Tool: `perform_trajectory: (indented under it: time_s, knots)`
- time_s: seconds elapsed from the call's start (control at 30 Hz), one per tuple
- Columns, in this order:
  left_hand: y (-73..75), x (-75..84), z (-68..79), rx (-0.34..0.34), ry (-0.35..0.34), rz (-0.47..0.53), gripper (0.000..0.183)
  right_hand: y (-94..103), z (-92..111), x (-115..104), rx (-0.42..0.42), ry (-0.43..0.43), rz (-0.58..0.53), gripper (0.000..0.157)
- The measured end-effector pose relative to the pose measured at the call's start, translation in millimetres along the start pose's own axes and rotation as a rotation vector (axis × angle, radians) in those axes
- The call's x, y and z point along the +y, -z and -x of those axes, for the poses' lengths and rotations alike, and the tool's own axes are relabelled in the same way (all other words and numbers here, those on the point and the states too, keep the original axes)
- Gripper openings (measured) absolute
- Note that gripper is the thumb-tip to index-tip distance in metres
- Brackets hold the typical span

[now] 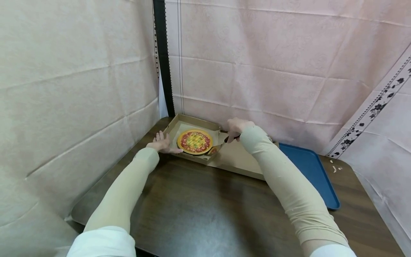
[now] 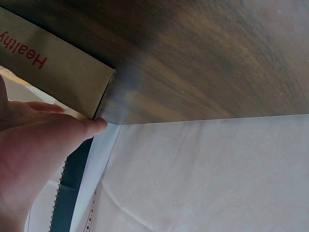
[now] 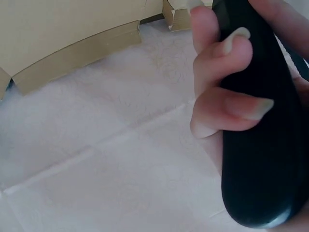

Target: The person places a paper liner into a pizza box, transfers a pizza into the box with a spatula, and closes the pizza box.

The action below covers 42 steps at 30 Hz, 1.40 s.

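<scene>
An open cardboard pizza box (image 1: 192, 159) lies at the back of the table, with a round toy-like pizza (image 1: 194, 142) on white paper inside. A small slice (image 1: 213, 150) sits at the pizza's right, near the box wall. My right hand (image 1: 237, 126) grips the black handle (image 3: 260, 145) of what looks like a pizza server, fingers curled round it; its blade reaches down to the slice. Whether the blade is under the slice, I cannot tell. My left hand (image 1: 161, 143) rests at the box's front left corner, fingers spread, a fingertip touching the corner in the left wrist view.
The box lid (image 1: 239, 157) lies folded out flat to the right, under my right arm. A blue tray (image 1: 308, 167) is farther right, partly behind that arm. Small white scraps (image 1: 335, 169) lie near the table's right edge. Curtains (image 1: 257, 46) hang close behind the table.
</scene>
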<state>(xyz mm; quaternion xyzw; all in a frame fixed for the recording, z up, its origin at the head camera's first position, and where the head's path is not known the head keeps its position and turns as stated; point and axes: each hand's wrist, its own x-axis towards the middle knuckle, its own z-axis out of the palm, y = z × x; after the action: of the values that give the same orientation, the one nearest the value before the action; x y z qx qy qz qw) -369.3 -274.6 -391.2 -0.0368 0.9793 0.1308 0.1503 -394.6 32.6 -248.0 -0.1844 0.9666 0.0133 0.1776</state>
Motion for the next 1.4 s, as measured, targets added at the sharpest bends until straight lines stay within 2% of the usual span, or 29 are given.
perform_trajectory:
  time_s: [0.2,0.4,0.77,0.93,1.2,1.4]
  knots:
    - [1.4,1.1,1.6,0.000,-0.008,-0.008,0.111,-5.6,-2,2,-0.011,-0.019,-0.028,0.024]
    - [4.0,1.8,1.9,0.018,-0.007,-0.010,0.112,-8.5,-6,3,-0.021,-0.014,-0.080,0.023]
    - [1.9,1.4,-0.4,0.025,0.002,-0.018,0.113,-15.7,-10,-4,-0.039,-0.023,-0.052,0.025]
    - [0.1,1.6,-1.5,0.025,0.005,-0.025,0.114,-19.0,-12,-7,-0.023,-0.018,-0.034,0.025]
    - [-1.9,1.0,-1.9,0.025,0.005,-0.008,0.113,-23.3,-13,-13,-0.015,0.007,-0.029,0.033]
    - [-1.1,1.7,-0.3,0.024,0.007,0.015,0.112,-26.1,-13,-15,0.005,0.017,-0.049,0.047]
